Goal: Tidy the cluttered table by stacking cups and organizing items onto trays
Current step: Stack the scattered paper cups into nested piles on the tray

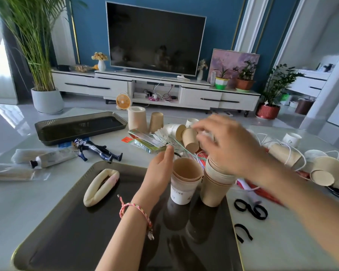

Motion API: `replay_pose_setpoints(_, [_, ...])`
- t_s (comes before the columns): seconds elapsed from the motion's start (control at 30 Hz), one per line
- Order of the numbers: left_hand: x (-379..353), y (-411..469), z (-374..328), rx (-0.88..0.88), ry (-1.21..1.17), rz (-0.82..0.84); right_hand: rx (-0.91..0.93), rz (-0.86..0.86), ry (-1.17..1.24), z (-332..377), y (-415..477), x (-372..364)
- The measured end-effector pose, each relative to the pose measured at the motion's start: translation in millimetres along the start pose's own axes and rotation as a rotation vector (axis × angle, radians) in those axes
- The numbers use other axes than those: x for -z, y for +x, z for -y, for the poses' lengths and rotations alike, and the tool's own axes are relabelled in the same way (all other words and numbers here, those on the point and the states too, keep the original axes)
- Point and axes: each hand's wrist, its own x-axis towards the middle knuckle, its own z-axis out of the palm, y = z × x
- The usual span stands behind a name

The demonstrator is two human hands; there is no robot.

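Note:
On the near dark tray [70,227] stand two stacks of paper cups: a white-sleeved stack [185,184] and a brown stack [215,184]. My left hand [160,169] rests against the left side of the white-sleeved stack, fingers fairly straight. My right hand [225,145] hovers blurred above the brown stack, fingers loosely curled; whether it holds anything is unclear. A lying brown cup [190,140] and a white cup [174,130] sit just beyond. A cream pouch [100,186] lies on the tray's left part.
A second dark tray [80,127] sits at the far left. Two upturned cups [137,119] stand behind the clutter. A toy figure [98,149], a tube [53,158], more cups with white string [286,153] at right, black hair ties [250,209] near the front right.

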Motion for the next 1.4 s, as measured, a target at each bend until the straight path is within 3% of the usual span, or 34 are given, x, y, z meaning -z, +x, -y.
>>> replay_pose_setpoints(0.13, [-3,9,-4,-0.099,0.093,0.002,-0.268,-0.026,0.072,-69,40,11])
replay_pose_setpoints(0.23, [-5,14,-3,-0.084,0.08,0.023,-0.647,0.174,0.39,-112,51,-11])
replay_pose_setpoints(0.3, [-9,13,-2,-0.049,0.095,0.042,-0.77,0.306,0.434,-130,46,-31])
replay_pose_setpoints(0.53, [-15,14,0,-0.014,0.111,0.07,-0.713,0.394,0.477,-156,60,-100])
replay_pose_setpoints(0.63, [-16,13,2,-0.021,0.112,0.067,-0.719,0.349,0.543,-165,78,-120])
replay_pose_setpoints(1.0, [-17,3,14,-0.077,0.124,0.088,-0.499,0.63,0.122,-189,109,-169])
replay_pose_setpoints(1.07, [-17,4,14,-0.064,0.126,0.079,-0.476,0.591,0.105,-189,107,-168])
replay_pose_setpoints(1.2, [-16,7,15,-0.027,0.134,0.054,-0.547,0.443,0.326,-179,109,-146])
replay_pose_setpoints(1.4, [-15,6,5,0.072,0.024,-0.055,-0.467,0.192,0.49,-133,92,-55])
